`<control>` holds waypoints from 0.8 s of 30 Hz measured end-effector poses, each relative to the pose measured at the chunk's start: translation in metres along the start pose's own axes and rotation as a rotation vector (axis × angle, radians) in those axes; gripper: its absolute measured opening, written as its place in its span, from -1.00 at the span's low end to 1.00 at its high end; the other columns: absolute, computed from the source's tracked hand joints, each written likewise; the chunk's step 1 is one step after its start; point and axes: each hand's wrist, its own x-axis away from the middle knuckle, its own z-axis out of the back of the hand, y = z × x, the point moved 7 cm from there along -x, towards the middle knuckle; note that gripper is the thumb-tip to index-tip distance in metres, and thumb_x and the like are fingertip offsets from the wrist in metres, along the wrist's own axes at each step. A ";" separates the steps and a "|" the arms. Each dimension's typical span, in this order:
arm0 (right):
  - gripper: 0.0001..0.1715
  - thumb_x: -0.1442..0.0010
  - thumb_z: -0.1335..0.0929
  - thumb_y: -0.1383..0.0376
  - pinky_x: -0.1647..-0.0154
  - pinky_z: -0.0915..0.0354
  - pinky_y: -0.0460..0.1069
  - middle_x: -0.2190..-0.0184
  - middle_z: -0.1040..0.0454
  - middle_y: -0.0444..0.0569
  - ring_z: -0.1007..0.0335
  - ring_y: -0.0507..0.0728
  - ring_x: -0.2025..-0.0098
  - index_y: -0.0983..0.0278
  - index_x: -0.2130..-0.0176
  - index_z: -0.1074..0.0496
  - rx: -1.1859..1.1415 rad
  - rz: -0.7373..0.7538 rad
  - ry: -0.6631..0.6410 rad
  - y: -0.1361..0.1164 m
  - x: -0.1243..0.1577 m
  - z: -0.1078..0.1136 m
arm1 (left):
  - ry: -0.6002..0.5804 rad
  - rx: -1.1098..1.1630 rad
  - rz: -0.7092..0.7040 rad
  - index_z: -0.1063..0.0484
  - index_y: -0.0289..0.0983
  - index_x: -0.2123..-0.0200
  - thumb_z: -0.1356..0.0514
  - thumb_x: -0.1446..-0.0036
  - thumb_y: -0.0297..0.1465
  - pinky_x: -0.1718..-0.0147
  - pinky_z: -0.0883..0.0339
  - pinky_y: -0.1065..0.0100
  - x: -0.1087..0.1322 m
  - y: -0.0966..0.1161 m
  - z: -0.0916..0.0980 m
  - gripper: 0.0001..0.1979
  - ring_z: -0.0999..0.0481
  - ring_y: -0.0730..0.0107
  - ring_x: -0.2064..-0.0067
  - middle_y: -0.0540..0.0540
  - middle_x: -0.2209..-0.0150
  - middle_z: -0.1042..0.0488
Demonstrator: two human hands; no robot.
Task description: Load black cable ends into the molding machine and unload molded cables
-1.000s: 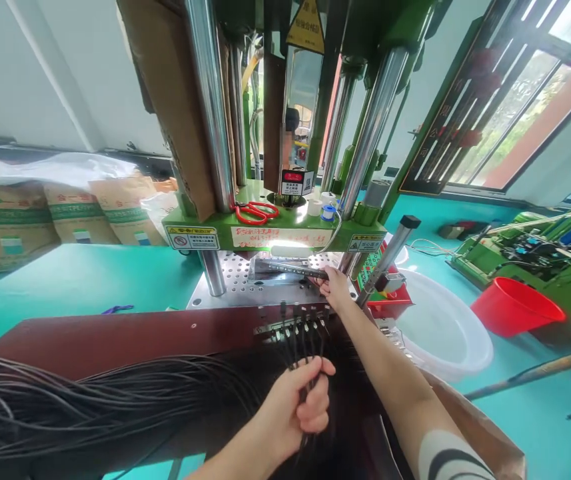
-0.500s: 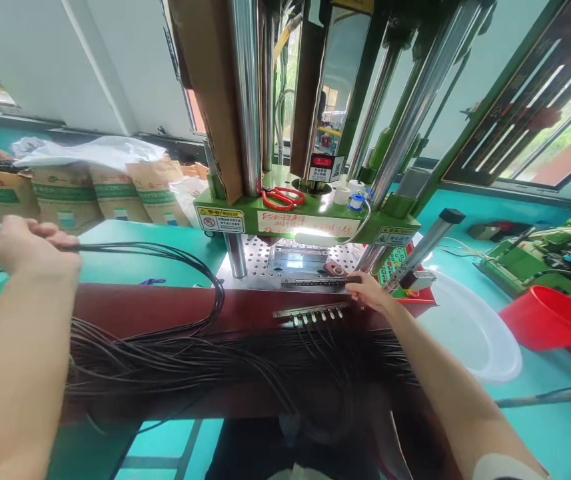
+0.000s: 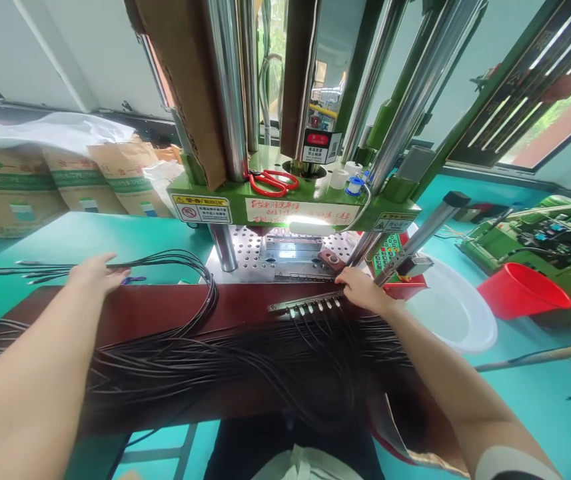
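Note:
My left hand (image 3: 96, 275) is closed round a bundle of black cables (image 3: 165, 257), whose ends stick out to the left over the green surface. The bundle loops back onto the dark red bench. At the press, my right hand (image 3: 360, 288) has its fingers closed at the right end of a metal bar with cable connectors (image 3: 308, 305); whether they pinch this bar or the one behind is unclear. A second metal strip (image 3: 300, 277) lies at the front edge of the perforated plate (image 3: 245, 257). Many more black cables (image 3: 180, 363) are spread along the bench.
The green press (image 3: 200, 207) stands ahead, with red-handled scissors (image 3: 274, 183) on its ledge. To the right are a white round basin (image 3: 458, 307), a red bucket (image 3: 525, 291) and a green machine (image 3: 510, 233). Paper sacks (image 3: 20, 183) stand at the left.
My left hand has moved right with the cable bundle, and the cable ends now show. My right hand has shifted slightly left and down. The camera view has shifted too.

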 end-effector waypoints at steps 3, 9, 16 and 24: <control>-0.55 0.04 -0.22 0.58 0.03 -0.13 -0.02 0.20 -0.39 0.01 -0.27 0.12 0.10 0.31 0.16 -0.41 0.117 0.139 -0.113 -0.022 0.014 -0.007 | -0.101 -0.033 0.247 -0.16 -0.37 0.50 0.04 -0.12 -0.62 0.49 -0.30 0.42 0.005 -0.018 -0.012 -0.84 -0.36 0.48 0.47 0.01 0.58 -0.24; -0.52 -0.01 -0.22 0.57 0.10 -0.15 0.02 0.15 -0.37 0.11 -0.28 0.18 0.08 0.33 0.05 -0.32 0.334 0.164 -0.250 -0.032 0.013 -0.012 | -0.337 0.042 0.246 -0.25 -0.34 0.37 0.00 -0.13 -0.58 0.38 -0.36 0.36 0.079 -0.001 -0.057 -0.91 -0.44 0.47 0.40 -0.02 0.46 -0.38; -0.69 0.09 -0.27 0.50 0.35 -0.19 -0.06 0.28 -0.47 0.08 -0.39 0.17 0.26 0.32 0.30 -0.46 0.261 0.032 -0.310 -0.030 -0.005 0.017 | -1.208 -0.011 0.505 -0.28 -0.30 0.07 -0.24 0.04 -0.42 0.20 -0.36 0.17 0.325 -0.037 -0.123 -0.59 -0.51 0.24 0.26 -0.19 0.29 -0.51; -0.62 0.13 -0.28 0.48 0.34 -0.16 -0.09 0.29 -0.50 -0.04 -0.36 0.14 0.22 0.27 0.26 -0.47 0.040 -0.116 -0.060 -0.022 -0.029 0.068 | -1.249 0.308 0.718 -0.38 -0.34 0.26 -0.28 0.08 -0.44 0.10 -0.30 0.32 0.406 -0.070 -0.192 -0.74 -0.51 0.30 0.18 -0.23 0.23 -0.51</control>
